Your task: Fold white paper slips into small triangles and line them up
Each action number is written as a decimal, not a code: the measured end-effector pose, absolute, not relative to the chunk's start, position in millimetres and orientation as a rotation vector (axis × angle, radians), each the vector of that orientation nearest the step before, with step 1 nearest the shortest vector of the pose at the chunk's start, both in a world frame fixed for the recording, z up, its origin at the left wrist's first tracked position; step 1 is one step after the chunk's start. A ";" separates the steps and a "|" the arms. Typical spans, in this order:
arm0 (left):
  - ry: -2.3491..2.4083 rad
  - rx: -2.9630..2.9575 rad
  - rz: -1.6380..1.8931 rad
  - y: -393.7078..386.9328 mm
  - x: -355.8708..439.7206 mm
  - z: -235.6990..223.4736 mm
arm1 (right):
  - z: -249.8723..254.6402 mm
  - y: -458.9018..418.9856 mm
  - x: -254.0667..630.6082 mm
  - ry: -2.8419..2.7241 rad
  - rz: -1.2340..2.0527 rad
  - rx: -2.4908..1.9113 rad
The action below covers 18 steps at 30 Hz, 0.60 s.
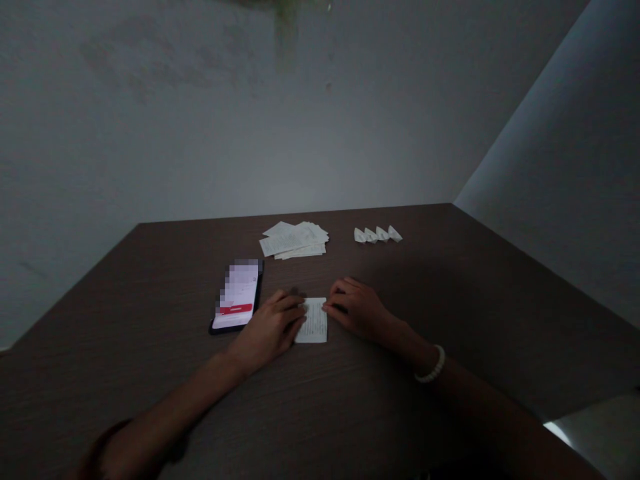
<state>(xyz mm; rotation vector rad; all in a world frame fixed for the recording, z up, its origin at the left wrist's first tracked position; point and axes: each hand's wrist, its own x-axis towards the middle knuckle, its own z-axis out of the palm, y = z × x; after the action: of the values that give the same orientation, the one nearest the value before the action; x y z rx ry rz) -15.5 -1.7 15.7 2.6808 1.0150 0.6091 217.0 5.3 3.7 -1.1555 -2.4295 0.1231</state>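
A small, roughly square piece of printed paper (315,321) lies flat on the table between my two hands. My left hand (273,327) holds its left edge, with the fingers bent together and the fingertips on the paper. Thumb and fingers of my right hand (361,308) pinch the paper at its upper right edge. A pale beaded bracelet circles my right wrist. Farther back is a loose pile of printed paper sheets (296,240). To the right of that pile, several small folded white paper pieces (377,235) stand in a row.
A phone (237,297) with a lit screen lies left of my left hand, close to it. The dark wooden table (150,293) meets a grey wall (210,147) at its far edge. Another wall surface (560,167) slants along the right side.
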 end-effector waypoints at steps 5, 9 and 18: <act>0.958 2.724 0.457 0.3 -20.4 29.4 | 2.3 5.1 215.3 -2.397 0.111 -1.208; 0.954 2.756 0.385 1.3 -24.0 31.0 | 2.7 4.5 215.0 -2.384 0.127 -1.241; 0.947 2.790 0.329 1.4 -23.9 30.6 | 11.0 3.7 221.2 -2.445 0.223 -1.200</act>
<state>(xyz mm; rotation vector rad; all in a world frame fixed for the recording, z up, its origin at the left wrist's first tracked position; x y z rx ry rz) -23.9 1.4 30.6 2.7901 0.9474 0.3293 221.2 3.7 11.0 -1.1996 -2.4446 0.2235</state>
